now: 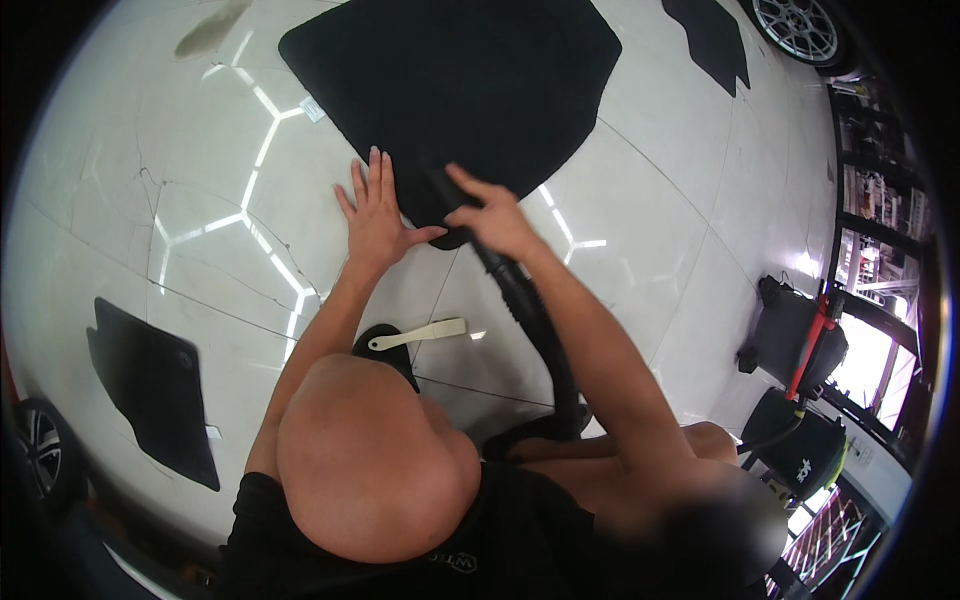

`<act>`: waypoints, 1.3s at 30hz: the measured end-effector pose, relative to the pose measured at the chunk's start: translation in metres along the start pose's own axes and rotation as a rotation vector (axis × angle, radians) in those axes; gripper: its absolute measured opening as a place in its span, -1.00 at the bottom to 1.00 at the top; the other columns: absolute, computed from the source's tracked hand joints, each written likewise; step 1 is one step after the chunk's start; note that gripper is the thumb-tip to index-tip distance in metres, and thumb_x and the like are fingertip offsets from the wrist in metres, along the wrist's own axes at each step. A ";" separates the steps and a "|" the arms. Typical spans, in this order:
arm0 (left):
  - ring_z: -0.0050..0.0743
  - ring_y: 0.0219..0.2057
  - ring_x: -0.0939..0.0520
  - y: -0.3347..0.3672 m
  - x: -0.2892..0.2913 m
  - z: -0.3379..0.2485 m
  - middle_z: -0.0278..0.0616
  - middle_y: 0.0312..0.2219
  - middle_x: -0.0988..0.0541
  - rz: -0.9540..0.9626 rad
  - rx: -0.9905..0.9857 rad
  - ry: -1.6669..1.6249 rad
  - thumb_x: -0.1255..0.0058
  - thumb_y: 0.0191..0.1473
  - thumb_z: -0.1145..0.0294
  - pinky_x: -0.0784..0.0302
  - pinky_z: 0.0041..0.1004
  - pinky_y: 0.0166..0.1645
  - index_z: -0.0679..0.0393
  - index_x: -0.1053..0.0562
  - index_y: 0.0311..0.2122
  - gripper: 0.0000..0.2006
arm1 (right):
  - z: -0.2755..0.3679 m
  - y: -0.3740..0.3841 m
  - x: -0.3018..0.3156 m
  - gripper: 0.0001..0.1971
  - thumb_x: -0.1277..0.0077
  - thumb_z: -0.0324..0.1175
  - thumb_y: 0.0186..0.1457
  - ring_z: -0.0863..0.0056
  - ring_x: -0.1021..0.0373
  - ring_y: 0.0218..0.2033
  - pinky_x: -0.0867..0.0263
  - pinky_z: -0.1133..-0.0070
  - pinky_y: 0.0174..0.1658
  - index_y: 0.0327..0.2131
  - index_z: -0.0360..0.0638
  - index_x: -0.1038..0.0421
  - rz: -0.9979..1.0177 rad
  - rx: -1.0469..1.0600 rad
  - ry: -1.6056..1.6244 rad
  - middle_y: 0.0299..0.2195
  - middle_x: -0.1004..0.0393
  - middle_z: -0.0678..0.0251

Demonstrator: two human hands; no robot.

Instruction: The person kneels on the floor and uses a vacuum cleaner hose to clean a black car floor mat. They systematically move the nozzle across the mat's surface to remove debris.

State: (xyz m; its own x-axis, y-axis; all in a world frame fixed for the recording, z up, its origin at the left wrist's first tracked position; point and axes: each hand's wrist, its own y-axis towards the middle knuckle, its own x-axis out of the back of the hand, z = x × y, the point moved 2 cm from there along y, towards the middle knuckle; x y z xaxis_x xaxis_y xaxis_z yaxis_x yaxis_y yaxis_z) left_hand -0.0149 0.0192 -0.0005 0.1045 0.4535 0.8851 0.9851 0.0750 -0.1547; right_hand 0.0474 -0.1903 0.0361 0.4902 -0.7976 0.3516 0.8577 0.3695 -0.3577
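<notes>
A large black car mat (460, 80) lies flat on the floor in front of me. My left hand (378, 228) rests at its near left edge with the fingers spread, the thumb reaching over the near corner. My right hand (497, 222) grips a black vacuum hose (522, 300) just above the near part of the mat. The hose's front end is dark against the mat and hard to make out. From my grip the hose runs back between my legs. A cream-handled brush or scraper (425, 332) lies near my knee, partly over my black shoe (385, 350).
The floor (660, 260) is glossy pale tile. Smaller black mats lie at the left (155, 390) and far right (708, 40). Car wheels show at the far right (798, 28) and lower left (42, 452). Dark equipment (797, 325) and shelves (878, 205) stand along the right.
</notes>
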 end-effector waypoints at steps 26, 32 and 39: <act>0.43 0.59 0.22 -0.001 -0.002 -0.002 0.10 0.61 0.19 -0.013 -0.013 0.018 -0.46 -0.30 -0.50 0.38 0.56 0.49 0.35 0.15 0.58 0.58 | -0.010 -0.019 0.024 -0.12 -0.22 -0.30 0.08 0.06 -0.26 0.46 -0.08 0.45 0.50 0.50 -0.12 -0.19 -0.115 -0.059 -0.069 0.41 -0.35 -0.15; 0.42 0.60 0.22 0.001 0.004 -0.010 0.09 0.61 0.22 0.024 0.000 0.027 -0.49 -0.29 -0.46 0.36 0.58 0.49 0.34 0.15 0.59 0.57 | -0.001 -0.013 0.063 -0.17 -0.18 -0.35 0.13 0.32 -0.38 0.03 -0.31 0.48 -0.05 0.48 -0.24 -0.19 -0.183 -0.316 0.427 0.35 -0.38 0.01; 0.39 0.60 0.18 -0.002 -0.012 0.011 0.06 0.61 0.13 -0.034 -0.040 0.207 -0.48 -0.24 -0.44 0.33 0.59 0.48 0.32 0.09 0.58 0.50 | 0.019 -0.014 -0.032 -0.09 -0.31 -0.24 -0.03 0.15 -0.31 0.44 -0.13 0.46 0.48 0.45 -0.18 -0.30 0.210 -0.082 0.223 0.42 -0.35 -0.07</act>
State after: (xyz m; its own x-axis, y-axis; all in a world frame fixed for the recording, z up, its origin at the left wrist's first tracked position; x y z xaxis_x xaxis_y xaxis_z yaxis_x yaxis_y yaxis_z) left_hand -0.0194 0.0238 -0.0158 0.0926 0.2591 0.9614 0.9928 0.0501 -0.1091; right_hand 0.0228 -0.1607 0.0457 0.6013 -0.7961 0.0679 0.7217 0.5046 -0.4738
